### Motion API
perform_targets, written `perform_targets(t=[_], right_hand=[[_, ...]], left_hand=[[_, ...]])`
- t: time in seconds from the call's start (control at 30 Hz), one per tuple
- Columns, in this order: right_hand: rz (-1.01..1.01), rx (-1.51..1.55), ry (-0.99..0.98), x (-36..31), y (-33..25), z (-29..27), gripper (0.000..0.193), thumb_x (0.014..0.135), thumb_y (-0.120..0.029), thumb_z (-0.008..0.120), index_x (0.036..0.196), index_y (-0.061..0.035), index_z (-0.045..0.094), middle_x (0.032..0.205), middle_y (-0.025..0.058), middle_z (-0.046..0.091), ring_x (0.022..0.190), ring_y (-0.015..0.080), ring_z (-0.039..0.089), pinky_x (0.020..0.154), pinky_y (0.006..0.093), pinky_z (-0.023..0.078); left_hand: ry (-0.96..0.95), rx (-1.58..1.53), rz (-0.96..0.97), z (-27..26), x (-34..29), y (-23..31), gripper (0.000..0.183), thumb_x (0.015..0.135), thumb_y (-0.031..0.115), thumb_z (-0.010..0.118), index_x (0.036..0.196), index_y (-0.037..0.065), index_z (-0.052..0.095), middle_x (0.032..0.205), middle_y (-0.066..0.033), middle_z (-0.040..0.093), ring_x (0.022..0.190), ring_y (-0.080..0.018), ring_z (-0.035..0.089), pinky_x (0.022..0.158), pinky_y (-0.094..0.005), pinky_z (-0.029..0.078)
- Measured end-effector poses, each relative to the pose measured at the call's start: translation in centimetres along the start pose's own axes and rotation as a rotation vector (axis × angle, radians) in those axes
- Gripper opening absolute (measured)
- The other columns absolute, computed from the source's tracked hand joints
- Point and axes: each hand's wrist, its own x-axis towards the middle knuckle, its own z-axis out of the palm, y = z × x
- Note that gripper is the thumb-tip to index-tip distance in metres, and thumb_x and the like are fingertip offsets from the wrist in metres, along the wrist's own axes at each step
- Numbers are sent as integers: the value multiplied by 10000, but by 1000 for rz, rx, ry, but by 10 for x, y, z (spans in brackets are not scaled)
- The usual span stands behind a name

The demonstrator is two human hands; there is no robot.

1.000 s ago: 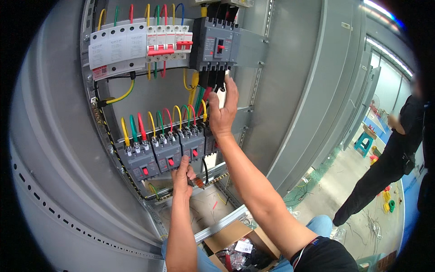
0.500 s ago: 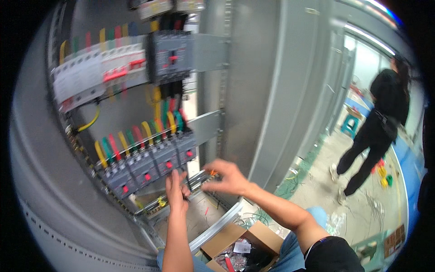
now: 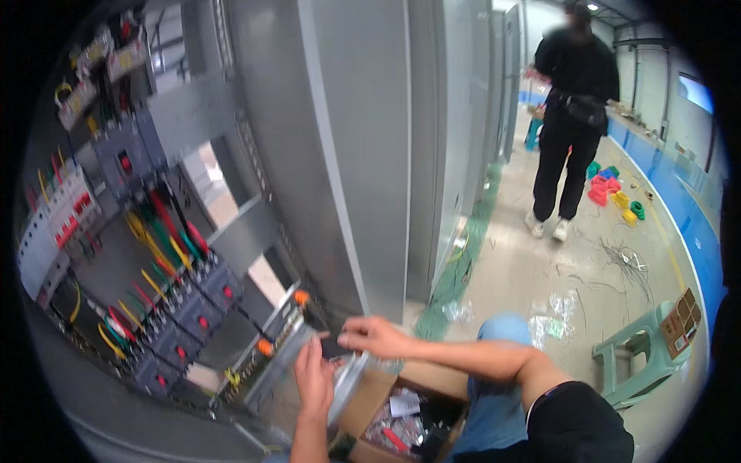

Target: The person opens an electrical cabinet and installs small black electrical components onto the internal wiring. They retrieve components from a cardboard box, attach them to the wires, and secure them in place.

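Note:
My left hand [image 3: 314, 380] is raised above the lower frame of a grey metal cabinet, its fingers pressed together and pointing up. Just to its right, my right hand [image 3: 378, 338] has its fingers drawn together in a pinch. Whatever either hand holds is too small to make out. The two hands are close but apart. Left of them, a row of dark moulded-case circuit breakers [image 3: 193, 312] with red toggles sits in the cabinet, with red, yellow and green wires above. Two orange knob-like parts [image 3: 301, 297] stand on the lower rail near my left hand.
Below my hands, an opened cardboard box [image 3: 363, 405] holds plastic bags and a red-handled item. A light green stool [image 3: 631, 351] with a cardboard piece on it stands at right. A person in black [image 3: 575, 108] stands in the aisle near coloured coils [image 3: 606, 187].
The view has swung right, so the cabinet now lies further left. My hands remain close together at about the same height. The person in the aisle has turned.

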Motion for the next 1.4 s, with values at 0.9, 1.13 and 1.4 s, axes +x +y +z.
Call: perform_targets(t=[0.9, 1.13, 1.4], right_hand=[[-310, -97, -102, -20, -21, 1, 451, 891, -98, 744, 1330, -45, 655, 1122, 91, 669, 975, 217, 674, 831, 336, 554], [-721, -645, 2, -12, -33, 13, 307, 792, -70, 798, 1096, -54, 758, 1033, 108, 673, 858, 256, 656, 704, 371, 552], [-501, -238, 206, 50, -72, 58, 220, 924, -85, 748, 1084, 12, 633, 733, 69, 618, 662, 102, 593, 615, 275, 496]], left_hand=[[57, -104, -121, -22, -53, 15, 87, 994, 124, 647, 963, 43, 642, 841, -62, 671, 603, -137, 596, 566, -282, 487], [26, -131, -145, -28, -52, 18, 167, 1003, 199, 641, 931, 50, 622, 789, -69, 648, 586, -141, 572, 546, -299, 463], [115, -237, -13, -44, -41, 39, 375, 1037, 418, 594, 980, 50, 636, 785, -63, 644, 615, -132, 564, 578, -296, 457]])
